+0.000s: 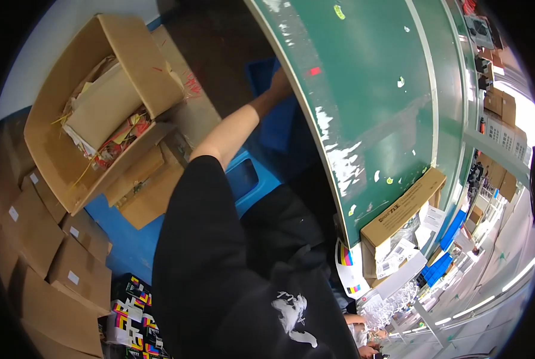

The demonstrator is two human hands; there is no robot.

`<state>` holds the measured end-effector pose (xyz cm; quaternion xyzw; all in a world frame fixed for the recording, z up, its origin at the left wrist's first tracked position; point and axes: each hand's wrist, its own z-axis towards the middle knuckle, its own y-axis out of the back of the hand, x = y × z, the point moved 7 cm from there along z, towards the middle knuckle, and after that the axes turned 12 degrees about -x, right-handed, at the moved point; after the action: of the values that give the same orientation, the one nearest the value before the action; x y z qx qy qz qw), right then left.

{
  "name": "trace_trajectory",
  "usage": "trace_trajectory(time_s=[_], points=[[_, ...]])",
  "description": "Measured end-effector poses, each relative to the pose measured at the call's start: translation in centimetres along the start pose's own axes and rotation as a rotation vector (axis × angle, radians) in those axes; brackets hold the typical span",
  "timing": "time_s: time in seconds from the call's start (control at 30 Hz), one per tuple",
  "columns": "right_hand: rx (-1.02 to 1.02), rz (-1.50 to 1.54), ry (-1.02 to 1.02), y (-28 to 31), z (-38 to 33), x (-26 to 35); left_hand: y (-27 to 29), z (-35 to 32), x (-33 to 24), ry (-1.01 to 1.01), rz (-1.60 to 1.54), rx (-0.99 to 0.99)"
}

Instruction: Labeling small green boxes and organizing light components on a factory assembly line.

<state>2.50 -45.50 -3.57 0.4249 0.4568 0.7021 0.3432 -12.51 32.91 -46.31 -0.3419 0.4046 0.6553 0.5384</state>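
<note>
My left hand [281, 82] reaches under the edge of the green-topped table [375, 90], beyond a black sleeve and bare forearm. The table edge and the shadow hide its fingers, so I cannot tell whether it holds anything. Closest to it is a dark blue plastic bin [276, 128] on the floor beneath the table. A brighter blue plastic stool [261, 179] stands between my forearm and my black-clothed leg. My right hand is out of sight.
At the left, a large open carton [46, 131] holds cardboard and scrap, with closed cartons [79, 272] stacked below. A long flat cardboard box [402, 206] and labels [396, 257] lie at the table's lower end. Another person's hand [368, 350] shows at the bottom.
</note>
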Motion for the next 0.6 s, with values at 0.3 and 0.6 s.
trace_trajectory(time_s=[0.3, 0.6], points=[[0.16, 0.106, -0.166, -2.3, -1.7, -2.7, -3.6, 2.5, 0.6, -0.004, 0.142, 0.336], [0.164, 0.215, -0.398, -5.0, -6.0, -6.6, -6.9, -9.8, -5.0, 0.257, 0.138, 0.669]])
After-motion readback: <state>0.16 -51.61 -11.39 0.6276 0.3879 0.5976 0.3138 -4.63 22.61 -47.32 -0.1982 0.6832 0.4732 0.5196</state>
